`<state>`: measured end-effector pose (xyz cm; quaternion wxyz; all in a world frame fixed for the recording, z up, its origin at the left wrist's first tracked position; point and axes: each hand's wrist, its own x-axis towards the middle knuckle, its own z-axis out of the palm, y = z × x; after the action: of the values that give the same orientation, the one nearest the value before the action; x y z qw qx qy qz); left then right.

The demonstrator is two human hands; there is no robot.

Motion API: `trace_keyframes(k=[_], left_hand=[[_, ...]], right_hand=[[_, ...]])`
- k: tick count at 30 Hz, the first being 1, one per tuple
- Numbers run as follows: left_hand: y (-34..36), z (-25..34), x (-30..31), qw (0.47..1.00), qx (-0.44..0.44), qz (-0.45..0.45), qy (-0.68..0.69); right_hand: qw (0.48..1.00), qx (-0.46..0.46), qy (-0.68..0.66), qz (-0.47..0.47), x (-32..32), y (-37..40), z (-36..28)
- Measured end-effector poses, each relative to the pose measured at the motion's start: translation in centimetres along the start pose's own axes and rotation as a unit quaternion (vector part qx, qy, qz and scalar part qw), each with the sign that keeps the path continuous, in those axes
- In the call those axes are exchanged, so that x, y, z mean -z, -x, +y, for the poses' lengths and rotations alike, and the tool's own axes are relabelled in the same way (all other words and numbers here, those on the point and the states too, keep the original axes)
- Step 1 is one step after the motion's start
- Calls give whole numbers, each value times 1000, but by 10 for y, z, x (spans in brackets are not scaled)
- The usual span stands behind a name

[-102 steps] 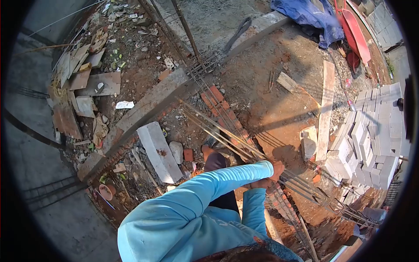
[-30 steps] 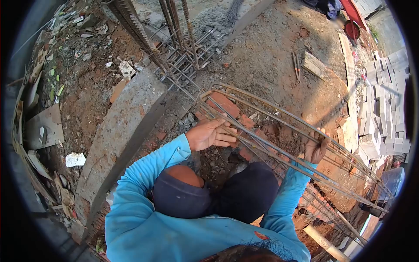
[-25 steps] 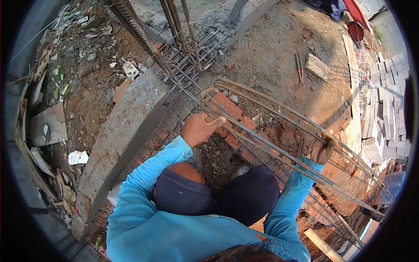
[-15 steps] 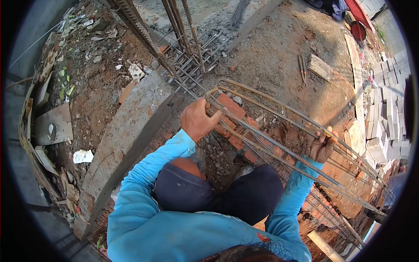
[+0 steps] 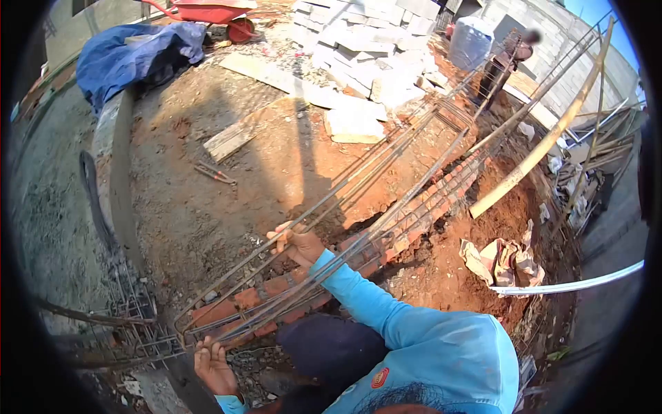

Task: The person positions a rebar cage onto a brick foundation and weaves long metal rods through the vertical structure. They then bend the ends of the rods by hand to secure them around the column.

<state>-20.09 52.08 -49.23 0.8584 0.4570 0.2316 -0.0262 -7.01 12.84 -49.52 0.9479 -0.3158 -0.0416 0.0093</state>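
**Ana:** What are the hands doing?

**Ben:** Both hold the long steel cage [image 5: 358, 181]. The left hand [image 5: 214, 362], down by the knees, has its fingers curled shut round the loop at the near end. The right hand [image 5: 298, 243] is a bit further along, closed tight on one top bar.

**Ana:** Where is the cage?

**Ben:** It lies slanted along the low brick wall [image 5: 427, 200]. The near end is by the person and the far end is way off. I think it is being held up and lined along the wall, not set down yet.

**Ana:** What would moving it need?

**Ben:** A firm grip with both hands, moving together, I'd say. It is very long. The near end needs the most care.

**Ana:** Why?

**Ben:** The upright bars [image 5: 138, 310] stand just left of it, with ends poking out. The loop could catch on them.

**Ana:** Is there room?

**Ben:** On the left, yes. It is bare dirt, with only a small tool [image 5: 214, 172] and a plank [image 5: 238, 136] further out. On the right the red ground looks lower, with a torn sack [image 5: 503, 259] and a white pipe [image 5: 579, 283]. Far off it gets tight. A leaning pole [image 5: 545, 141] runs close by that end, the grey blocks [image 5: 372, 48] are stacked near, and another person [image 5: 507, 58] stands there.
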Motion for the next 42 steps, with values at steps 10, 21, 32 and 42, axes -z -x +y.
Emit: trace_keyframes(k=[10,21,32,42], left_hand=[[0,13,19,998,-4,24,52],[25,54,-5,986,-84,57,133],[40,73,-4,986,-88,43,133],[80,120,-7,975,-149,57,157]], right_hand=[[1000,-8,0,-22,0,2,8],[994,-1,101,-28,-11,-40,9],[999,-19,-15,-23,-42,-22,21],[996,-6,-2,-94,-158,-20,-14]])
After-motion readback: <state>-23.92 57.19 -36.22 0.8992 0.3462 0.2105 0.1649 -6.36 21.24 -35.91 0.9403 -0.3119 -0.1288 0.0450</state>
